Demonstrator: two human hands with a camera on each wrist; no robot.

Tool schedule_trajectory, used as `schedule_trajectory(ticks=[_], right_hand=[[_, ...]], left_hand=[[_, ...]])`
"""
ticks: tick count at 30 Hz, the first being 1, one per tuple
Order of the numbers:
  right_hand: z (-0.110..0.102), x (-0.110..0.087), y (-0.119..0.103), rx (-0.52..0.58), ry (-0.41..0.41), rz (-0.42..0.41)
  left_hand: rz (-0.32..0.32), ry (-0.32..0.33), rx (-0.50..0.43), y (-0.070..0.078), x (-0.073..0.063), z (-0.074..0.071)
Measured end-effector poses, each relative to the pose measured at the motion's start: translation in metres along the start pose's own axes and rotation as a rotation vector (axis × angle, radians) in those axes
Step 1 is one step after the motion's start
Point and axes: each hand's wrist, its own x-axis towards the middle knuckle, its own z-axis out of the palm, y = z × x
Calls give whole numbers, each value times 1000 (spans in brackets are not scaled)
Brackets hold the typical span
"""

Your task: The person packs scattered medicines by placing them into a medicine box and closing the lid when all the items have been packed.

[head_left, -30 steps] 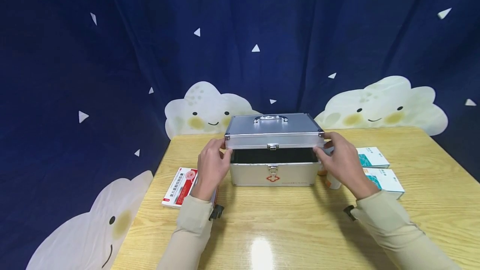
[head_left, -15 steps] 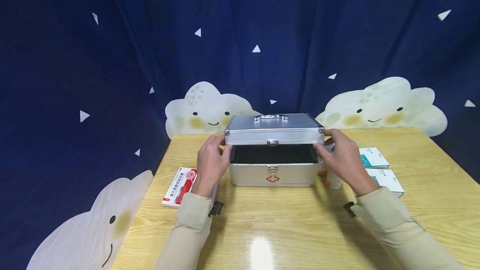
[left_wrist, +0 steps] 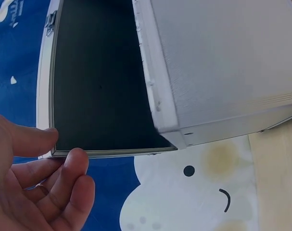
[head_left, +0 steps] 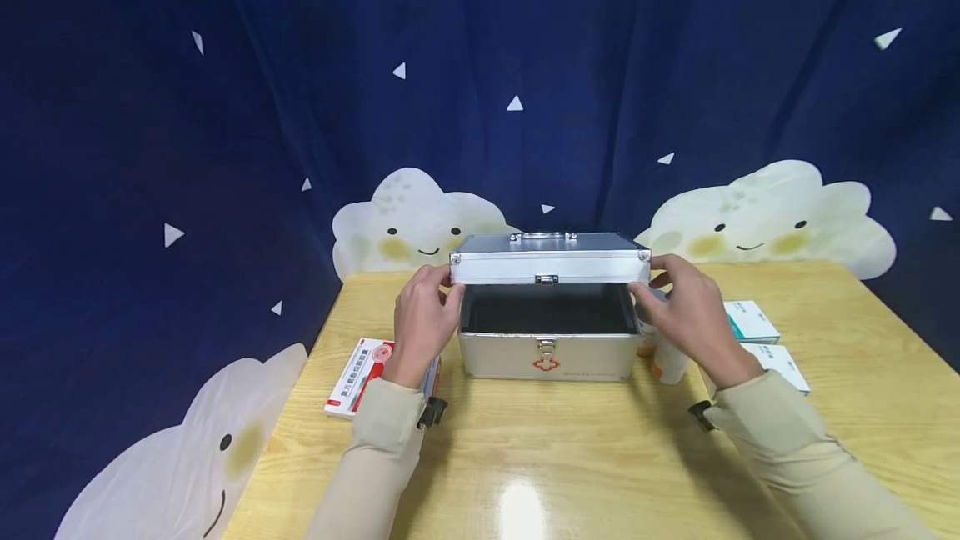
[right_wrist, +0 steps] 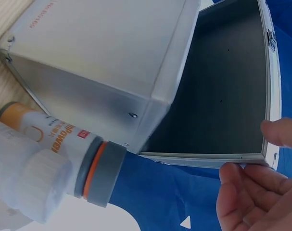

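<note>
- Standing on the surface, around the middle: a silver case, front wall facing the wearer, marked with a red cross below a latch.
- Above it, raised at the front and tilted back: the lid, with a handle on top and a clasp midway along the front edge, well clear of the latch.
- Between lid and front wall: a wide gap, showing the dark interior.
- At the lid's left front corner: the left hand, pinching, thumb on the rim and fingers against the outer side.
- At the right front corner: the right hand, pinching in the same way.
- Left of the case, partly hidden behind the left wrist: a red-and-white box, lying flat.
- Just right of the case, below the right hand: two bottles, one grey-capped with an orange ring, the other white-capped.
- Farther right, partly covered by the right hand and wrist: two white-and-teal boxes, one nearer than the other.
- Behind everything: a dark blue curtain, patterned with white triangles and smiling clouds.
</note>
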Motion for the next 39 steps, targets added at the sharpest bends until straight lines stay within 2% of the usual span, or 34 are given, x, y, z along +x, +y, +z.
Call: schedule_trajectory(ticks=[6, 13, 26, 39], right_hand=[[-3, 6, -2, -5, -15, 4], [-6, 15, -3, -10, -3, 0], [-12, 26, -7, -27, -52, 27], [-17, 44, -6, -27, -21, -1]], left_hand=[[-5, -15, 20, 4, 6, -4], [3, -3, 24, 6, 16, -7], [15, 9, 37, 9, 26, -8], [21, -4, 103, 13, 46, -14]])
